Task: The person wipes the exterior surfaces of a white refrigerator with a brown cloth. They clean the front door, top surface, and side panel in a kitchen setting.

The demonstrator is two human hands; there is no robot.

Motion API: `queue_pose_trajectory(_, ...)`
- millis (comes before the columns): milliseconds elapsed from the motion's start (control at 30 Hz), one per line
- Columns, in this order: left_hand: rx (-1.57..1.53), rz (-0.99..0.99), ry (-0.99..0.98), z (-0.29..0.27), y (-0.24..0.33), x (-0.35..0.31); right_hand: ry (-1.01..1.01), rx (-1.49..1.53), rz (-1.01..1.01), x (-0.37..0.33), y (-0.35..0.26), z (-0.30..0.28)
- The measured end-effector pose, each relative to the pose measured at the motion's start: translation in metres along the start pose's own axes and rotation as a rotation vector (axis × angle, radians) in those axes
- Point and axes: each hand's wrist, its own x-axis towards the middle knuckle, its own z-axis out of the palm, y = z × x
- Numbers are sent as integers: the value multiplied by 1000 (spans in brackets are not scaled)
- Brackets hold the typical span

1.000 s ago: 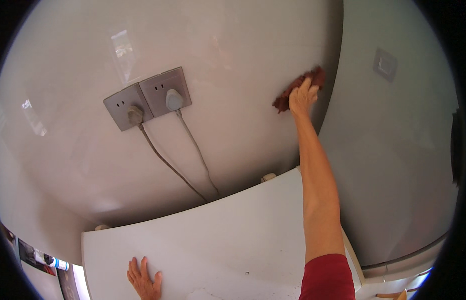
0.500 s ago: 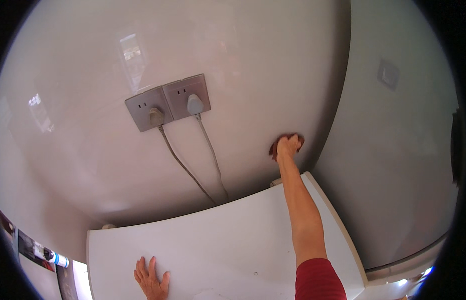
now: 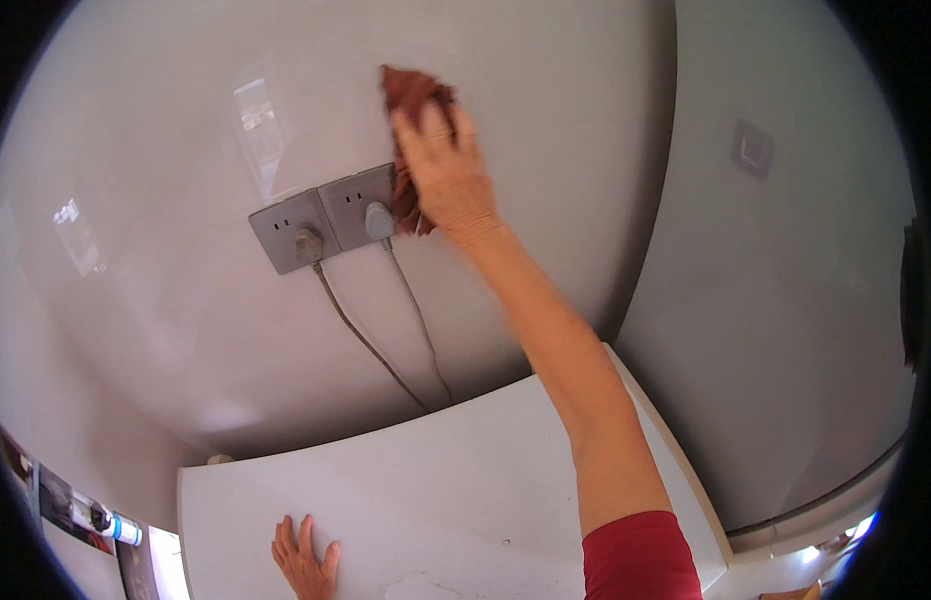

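Observation:
A brown cloth [image 3: 411, 88] is pressed against the glossy pale wall [image 3: 545, 120] under my right hand [image 3: 445, 165]. The fingers lie over the cloth, and its lower folds hang past the right edge of the double socket plate [image 3: 357, 190]. My left hand [image 3: 305, 560] rests on the white flat top [image 3: 405, 500] of a cabinet or appliance, fingers spread, holding nothing. Two plugs sit in the sockets: a grey-brown plug [image 3: 309, 244] on the left and a pale grey plug [image 3: 379, 218] on the right, close beside the cloth.
Two cords [image 3: 360, 335] run from the plugs down behind the white top. At the right stands a large grey panel [image 3: 775, 330], with a switch-like square shape showing on it. A white and blue bottle [image 3: 123, 527] is at the far lower left.
My right hand has moved up and left across the wall with the cloth, from near the grey panel to beside the sockets. My left hand has stayed in place.

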Motion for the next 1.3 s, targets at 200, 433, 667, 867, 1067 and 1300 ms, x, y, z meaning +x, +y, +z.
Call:
queue_pose_trajectory(200, 30, 6, -1, 0, 0, -1, -98, -132, 648, -62, 74, -28)
queue_pose_trajectory(433, 56, -23, -23, 1, 4, -2, -273, 19, 1252, -219, 104, -35)
queue_pose_trajectory(667, -3, -58, -49, -4, 7, -1, -371, 209, 1976, -310, 9, 18)
queue_pose_trajectory(867, 11, -27, -13, 10, -7, 5, -111, 601, 1958, -270, 19, 25)
queue_pose_trajectory(1067, 13, -35, 7, 11, -14, -3, 133, 164, 821, -105, -32, 14)
queue_pose_trajectory(1300, -25, -26, 6, 10, -11, 1, -137, -197, 565, -105, -39, 16)
